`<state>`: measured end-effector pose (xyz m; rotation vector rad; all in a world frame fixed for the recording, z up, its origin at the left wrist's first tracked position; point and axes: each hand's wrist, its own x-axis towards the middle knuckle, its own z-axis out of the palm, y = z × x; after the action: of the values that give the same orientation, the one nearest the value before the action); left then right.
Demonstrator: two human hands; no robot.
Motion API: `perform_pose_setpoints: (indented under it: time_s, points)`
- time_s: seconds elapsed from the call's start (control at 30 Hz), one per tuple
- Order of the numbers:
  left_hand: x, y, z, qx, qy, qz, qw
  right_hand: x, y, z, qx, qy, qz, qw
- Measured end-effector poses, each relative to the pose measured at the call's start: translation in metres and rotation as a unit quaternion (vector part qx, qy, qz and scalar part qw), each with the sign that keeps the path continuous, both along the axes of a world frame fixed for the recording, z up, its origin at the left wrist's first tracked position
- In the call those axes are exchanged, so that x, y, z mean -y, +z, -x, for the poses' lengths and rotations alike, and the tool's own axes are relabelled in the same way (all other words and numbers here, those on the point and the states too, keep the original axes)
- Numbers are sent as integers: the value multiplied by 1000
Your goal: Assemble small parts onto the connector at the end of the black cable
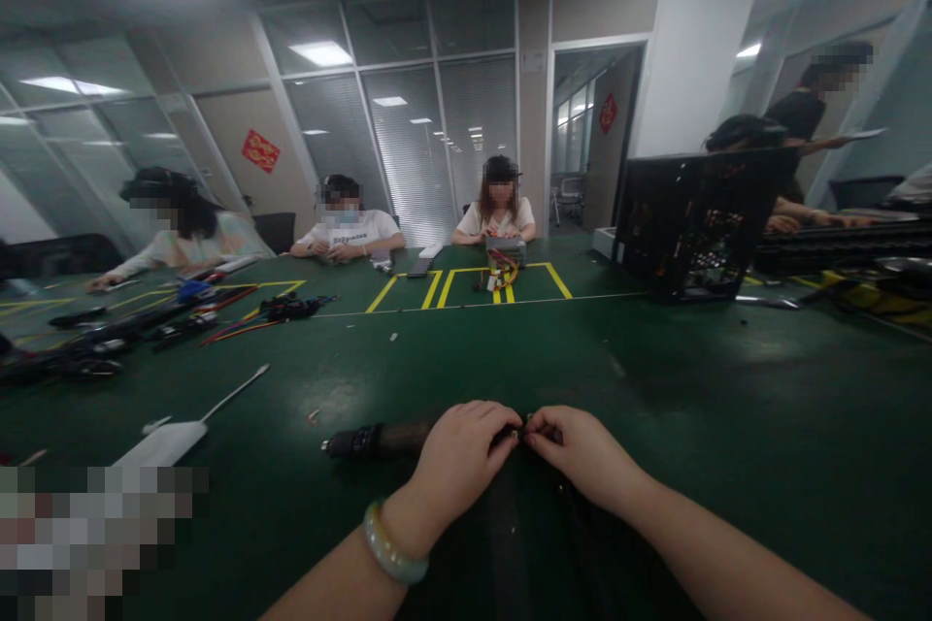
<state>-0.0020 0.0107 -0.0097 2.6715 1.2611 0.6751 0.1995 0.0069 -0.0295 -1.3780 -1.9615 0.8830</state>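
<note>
Both my hands meet low in the middle of the green table [699,408]. My left hand [462,456], with a pale green bangle on its wrist, is closed around a dark sleeved cable bundle [379,439] that runs out to the left and ends in a black connector. My right hand [575,451] pinches the same bundle at a small dark piece between the two sets of fingertips. What exactly sits between the fingertips is too small and dark to name.
A white paddle-shaped tool [182,432] lies left of my hands. Black cables and connectors [146,325] with red wires crowd the far left. A black crate [691,223] stands at the right rear. Several people sit or stand around the table, beyond yellow tape lines [437,289].
</note>
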Motion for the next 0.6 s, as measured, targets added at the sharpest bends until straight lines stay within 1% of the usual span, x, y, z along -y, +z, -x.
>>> perform_pose_setpoints:
  time_s: [0.1,0.43,0.6]
  points:
    - [1,2,-1,-7,17,5,1000,0,0,0,-1,-1,-1,1000]
    - [-1,-1,0,-8,-5,-3,1000,1,5,1,13,-4,-10,1000]
    - [0,2,-2,-13,15,5,1000,0,2,1,0,-6,-5,1000]
